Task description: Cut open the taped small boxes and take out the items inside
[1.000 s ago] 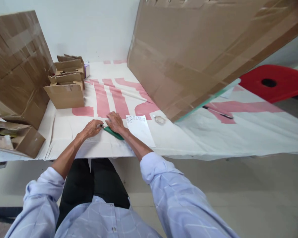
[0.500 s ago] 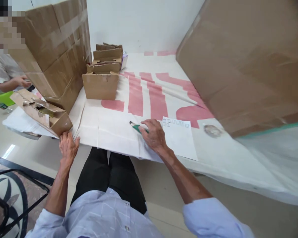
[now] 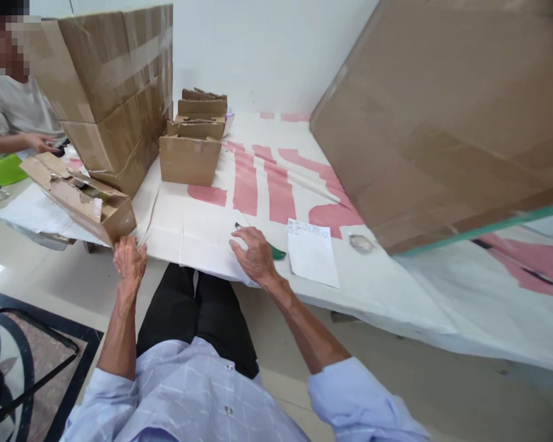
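Note:
My left hand (image 3: pixel 129 258) is at the table's front edge, against the near corner of an open cardboard box (image 3: pixel 80 199). Its fingers are curled, and what they grip, if anything, is hidden. Over the white cloth, my right hand (image 3: pixel 253 255) has its thumb and fingers apart. Behind it lies a green-handled utility knife (image 3: pixel 278 252), its tip showing past the fingers and its middle hidden by the hand. To the right of the knife is a white sheet of paper (image 3: pixel 314 256) with small marks drawn along its top.
Several open cardboard boxes (image 3: pixel 188 161) stand in a row at the back. Tall taped cartons (image 3: pixel 113 123) rise at left, and a large cardboard panel (image 3: pixel 442 123) leans at right. Red markings (image 3: pixel 281 196) cover part of the cloth. A co-worker (image 3: pixel 16 110) is at far left.
My right hand has moved left and lies more over the utility knife, whose green rear end now shows. My left hand stays by the box corner. The view has shifted slightly.

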{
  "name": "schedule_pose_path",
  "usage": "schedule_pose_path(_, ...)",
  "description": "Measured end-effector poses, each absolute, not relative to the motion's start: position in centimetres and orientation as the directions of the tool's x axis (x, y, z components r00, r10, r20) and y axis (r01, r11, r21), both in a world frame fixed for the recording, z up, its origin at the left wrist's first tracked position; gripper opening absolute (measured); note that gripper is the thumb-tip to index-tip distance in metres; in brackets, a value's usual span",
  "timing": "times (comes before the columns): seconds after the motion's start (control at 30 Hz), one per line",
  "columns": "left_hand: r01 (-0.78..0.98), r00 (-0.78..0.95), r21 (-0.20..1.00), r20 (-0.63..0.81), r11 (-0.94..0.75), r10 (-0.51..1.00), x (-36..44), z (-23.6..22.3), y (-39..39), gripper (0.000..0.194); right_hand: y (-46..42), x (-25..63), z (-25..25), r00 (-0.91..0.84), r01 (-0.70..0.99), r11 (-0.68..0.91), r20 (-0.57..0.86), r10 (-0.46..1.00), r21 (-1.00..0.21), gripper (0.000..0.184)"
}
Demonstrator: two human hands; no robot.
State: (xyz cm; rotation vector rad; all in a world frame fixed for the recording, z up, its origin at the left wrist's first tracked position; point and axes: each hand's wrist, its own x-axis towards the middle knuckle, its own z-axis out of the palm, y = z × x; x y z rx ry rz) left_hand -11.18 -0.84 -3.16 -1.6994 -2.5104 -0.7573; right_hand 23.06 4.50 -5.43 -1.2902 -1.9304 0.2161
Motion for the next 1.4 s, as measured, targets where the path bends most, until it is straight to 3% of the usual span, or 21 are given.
schedule_pose_path(0.2, 0.867, -0.414, 0.393, 0.23, 0.305, 0.881, -11.9, -3.5, -0.3, 0.024, 2.4, 18.5, -5.6, -0.265, 0.609, 0.486, 0.417, 0.87, -0.627, 0.019)
schedule_pose_path(0.53, 0.878, -0.247, 0.464, 0.239, 0.113, 0.939, -12.3, -4.0, -1.3, 0.022, 1.6, 15.0, -4.7, -0.357, 0.502, 0.481, 0.334, 0.872, -0.719, 0.017)
schedule_pose_path(0.7, 0.863, -0.207, 0.505, 0.312, 0.023, 0.927, -13.6, -3.3, -2.9, 0.014, 1.5, 16.7, -6.1, -0.324, 0.529, 0.481, 0.358, 0.876, -0.699, 0.019)
schedule_pose_path(0.83, 0.837, -0.402, 0.543, 0.519, 0.073, 0.755, -15.0, -0.3, -3.3, 0.012, 1.6, 18.6, -6.9, -0.282, 0.554, 0.48, 0.388, 0.877, -0.681, 0.02)
schedule_pose_path(0.87, 0.831, -0.446, 0.551, 0.58, 0.076, 0.682, -15.2, 0.8, -3.1, 0.016, 1.7, 18.9, -6.9, -0.274, 0.559, 0.485, 0.402, 0.874, -0.672, 0.02)
schedule_pose_path(0.93, 0.822, -0.505, 0.562, 0.642, 0.094, 0.576, -15.4, 3.2, -2.2, 0.042, 2.1, 19.4, -6.9, -0.252, 0.578, 0.502, 0.444, 0.86, -0.643, 0.021)
schedule_pose_path(1.03, 0.776, -0.585, 0.602, 0.577, 0.187, 0.57, -15.6, 5.9, -0.3, 0.066, 2.8, 20.3, -6.7, -0.206, 0.647, 0.512, 0.517, 0.831, -0.565, 0.021)
schedule_pose_path(1.17, 0.71, -0.657, 0.645, 0.461, 0.283, 0.597, -16.1, 6.9, 1.2, 0.046, 3.4, 22.9, -6.9, -0.133, 0.825, 0.362, 0.473, 0.871, -0.434, 0.026)
schedule_pose_path(1.3, 0.709, -0.656, 0.665, 0.501, 0.234, 0.564, -16.9, 6.1, 0.7, 0.028, 3.5, 26.4, -7.5, -0.012, 0.957, 0.092, 0.281, 0.96, -0.274, 0.039)
schedule_pose_path(1.4, 0.721, -0.642, 0.675, 0.563, 0.157, 0.521, -17.4, 5.3, -0.9, 0.02, 3.5, 28.1, -7.9, 0.032, 0.978, 0.012, 0.202, 0.979, -0.21, 0.043)
